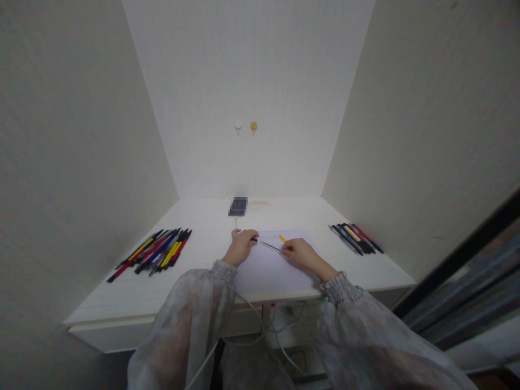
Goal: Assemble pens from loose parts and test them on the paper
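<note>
Over a white sheet of paper (268, 273) on the desk, my left hand (242, 245) pinches a small black pen piece (254, 239), perhaps a cap or tip. My right hand (298, 251) is closed on a thin pen refill (270, 246), clear at one end and dark along its length. The refill points left toward my left hand, with a small gap between them. A short yellow pen part (282, 238) shows just behind my right fingers. Whether it is held or lies on the paper, I cannot tell.
Several pens in a pile (156, 249) lie at the left. A smaller group of pens (355, 238) lies at the right. A dark, blurred-out device (238, 206) with a cable sits at the back. Walls enclose three sides; cables (260, 336) hang below the desk edge.
</note>
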`<state>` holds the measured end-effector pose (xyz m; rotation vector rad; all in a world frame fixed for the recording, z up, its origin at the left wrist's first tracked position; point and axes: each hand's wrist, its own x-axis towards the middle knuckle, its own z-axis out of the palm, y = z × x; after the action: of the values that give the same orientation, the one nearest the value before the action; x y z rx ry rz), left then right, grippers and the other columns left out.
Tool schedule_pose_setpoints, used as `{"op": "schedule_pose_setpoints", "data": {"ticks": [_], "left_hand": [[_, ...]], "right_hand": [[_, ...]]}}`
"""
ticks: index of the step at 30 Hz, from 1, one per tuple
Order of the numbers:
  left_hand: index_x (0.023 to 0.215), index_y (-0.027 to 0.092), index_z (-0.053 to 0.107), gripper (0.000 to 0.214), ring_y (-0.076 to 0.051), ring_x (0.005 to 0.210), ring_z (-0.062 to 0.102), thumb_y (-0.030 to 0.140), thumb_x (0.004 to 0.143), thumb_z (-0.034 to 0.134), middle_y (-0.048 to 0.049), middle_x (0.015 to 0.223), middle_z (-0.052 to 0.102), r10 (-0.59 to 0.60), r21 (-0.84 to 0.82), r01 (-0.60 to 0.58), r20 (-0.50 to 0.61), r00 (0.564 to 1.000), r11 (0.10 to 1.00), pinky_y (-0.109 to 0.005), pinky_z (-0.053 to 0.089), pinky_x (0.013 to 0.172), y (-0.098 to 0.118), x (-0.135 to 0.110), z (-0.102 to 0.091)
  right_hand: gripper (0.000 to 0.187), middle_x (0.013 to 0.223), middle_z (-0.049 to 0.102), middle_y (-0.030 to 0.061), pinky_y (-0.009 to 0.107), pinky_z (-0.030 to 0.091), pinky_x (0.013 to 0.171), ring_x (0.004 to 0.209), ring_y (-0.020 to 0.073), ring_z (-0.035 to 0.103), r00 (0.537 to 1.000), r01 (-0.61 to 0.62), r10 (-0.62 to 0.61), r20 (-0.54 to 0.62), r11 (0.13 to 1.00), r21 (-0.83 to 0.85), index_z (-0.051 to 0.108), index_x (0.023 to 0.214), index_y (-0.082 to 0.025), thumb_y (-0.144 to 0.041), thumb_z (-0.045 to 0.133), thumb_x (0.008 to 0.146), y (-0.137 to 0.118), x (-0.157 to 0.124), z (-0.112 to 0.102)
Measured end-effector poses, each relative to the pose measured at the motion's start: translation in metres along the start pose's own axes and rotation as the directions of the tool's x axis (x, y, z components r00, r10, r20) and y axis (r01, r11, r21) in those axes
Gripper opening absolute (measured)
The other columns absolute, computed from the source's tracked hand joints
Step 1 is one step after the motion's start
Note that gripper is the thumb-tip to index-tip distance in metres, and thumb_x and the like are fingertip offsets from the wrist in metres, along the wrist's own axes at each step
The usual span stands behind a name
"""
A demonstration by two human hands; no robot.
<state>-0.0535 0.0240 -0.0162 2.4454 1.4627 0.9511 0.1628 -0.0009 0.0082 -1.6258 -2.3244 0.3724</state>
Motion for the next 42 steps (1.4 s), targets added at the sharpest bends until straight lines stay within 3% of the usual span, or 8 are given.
{"op": "schedule_pose_setpoints", "data": {"ticks": [5, 11, 18, 23, 27, 30, 36, 42], "left_hand": [[0.091, 0.022, 0.054, 0.016, -0.015, 0.091, 0.052, 0.019, 0.078, 0.044, -0.0001, 0.093, 0.062, -0.001, 0.022, 0.002, -0.041, 0.999, 1.0, -0.038, 0.018, 0.091, -0.004, 0.0, 0.0], [0.079, 0.021, 0.061, 0.011, -0.016, 0.092, 0.049, 0.023, 0.077, 0.05, -0.0013, 0.089, 0.062, 0.101, 0.008, -0.101, 0.072, 0.992, 0.995, -0.036, 0.024, 0.086, -0.002, 0.002, -0.002], [0.077, 0.02, 0.066, 0.011, -0.015, 0.087, 0.051, 0.025, 0.074, 0.056, -0.0018, 0.087, 0.063, 0.281, -0.125, -0.261, 0.192, 0.94, 0.957, -0.029, 0.033, 0.082, -0.005, 0.003, -0.005], [0.073, 0.018, 0.065, 0.02, -0.015, 0.08, 0.053, 0.034, 0.076, 0.052, -0.0019, 0.079, 0.063, 0.171, -0.122, -0.16, 0.091, 0.981, 0.98, -0.03, 0.037, 0.079, -0.002, 0.001, -0.008], [0.093, 0.02, 0.062, 0.023, -0.017, 0.09, 0.05, 0.031, 0.074, 0.055, -0.0035, 0.092, 0.061, 0.167, -0.091, -0.166, -0.004, 0.986, 0.982, -0.033, 0.035, 0.084, -0.001, 0.001, -0.006], [0.099, 0.022, 0.06, 0.025, -0.017, 0.093, 0.047, 0.028, 0.076, 0.054, -0.0042, 0.098, 0.057, 0.22, -0.062, -0.218, 0.027, 0.975, 0.974, -0.034, 0.035, 0.084, -0.001, 0.002, -0.003], [0.08, 0.02, 0.065, 0.014, -0.017, 0.09, 0.045, 0.027, 0.076, 0.053, -0.0046, 0.098, 0.053, 0.221, -0.028, -0.22, 0.023, 0.975, 0.975, -0.034, 0.034, 0.083, 0.003, 0.003, -0.004], [0.075, 0.018, 0.063, 0.013, -0.017, 0.088, 0.045, 0.023, 0.076, 0.052, -0.0047, 0.092, 0.054, 0.231, 0.011, -0.232, 0.044, 0.972, 0.973, -0.032, 0.034, 0.079, 0.003, 0.005, -0.005]], "right_hand": [[0.021, 0.069, 0.064, 0.0046, 0.021, 0.03, 0.054, 0.061, 0.0124, 0.053, 1.0, -0.01, 0.009, -0.016, 1.0, -0.025, 0.065, 0.071, -0.015, -0.023, 0.047, 0.073, 0.003, -0.005, -0.004], [0.02, 0.071, 0.065, 0.0063, 0.02, 0.032, 0.056, 0.063, 0.0126, 0.054, 0.999, -0.046, 0.046, -0.017, 0.998, -0.036, 0.066, 0.074, -0.013, -0.019, 0.047, 0.072, -0.001, -0.01, -0.005], [0.02, 0.069, 0.065, 0.0056, 0.02, 0.031, 0.056, 0.061, 0.0125, 0.053, 1.0, -0.01, 0.009, -0.026, 1.0, -0.017, 0.066, 0.072, -0.014, -0.018, 0.046, 0.071, -0.004, -0.01, -0.001], [0.019, 0.067, 0.064, 0.005, 0.02, 0.031, 0.055, 0.06, 0.012, 0.053, 1.0, -0.002, 0.002, -0.024, 1.0, 0.014, 0.066, 0.071, -0.013, -0.018, 0.047, 0.071, -0.007, -0.011, 0.0], [0.019, 0.065, 0.064, 0.0048, 0.02, 0.031, 0.054, 0.059, 0.0117, 0.052, 0.999, 0.005, -0.004, -0.038, 1.0, 0.028, 0.066, 0.07, -0.013, -0.018, 0.048, 0.071, -0.013, -0.012, 0.0], [0.018, 0.064, 0.063, 0.0047, 0.02, 0.03, 0.054, 0.058, 0.0115, 0.051, 0.999, 0.024, -0.022, -0.04, 0.999, 0.029, 0.066, 0.068, -0.013, -0.018, 0.048, 0.071, -0.018, -0.012, 0.001], [0.017, 0.061, 0.062, 0.0042, 0.02, 0.029, 0.052, 0.055, 0.0109, 0.049, 0.997, 0.068, -0.065, -0.046, 0.997, 0.048, 0.065, 0.066, -0.013, -0.019, 0.049, 0.071, -0.02, -0.012, 0.003], [0.018, 0.062, 0.062, 0.004, 0.02, 0.029, 0.052, 0.056, 0.0108, 0.05, 0.998, 0.061, -0.061, -0.009, 0.998, 0.033, 0.065, 0.066, -0.013, -0.017, 0.048, 0.071, -0.018, -0.014, 0.004]]}}
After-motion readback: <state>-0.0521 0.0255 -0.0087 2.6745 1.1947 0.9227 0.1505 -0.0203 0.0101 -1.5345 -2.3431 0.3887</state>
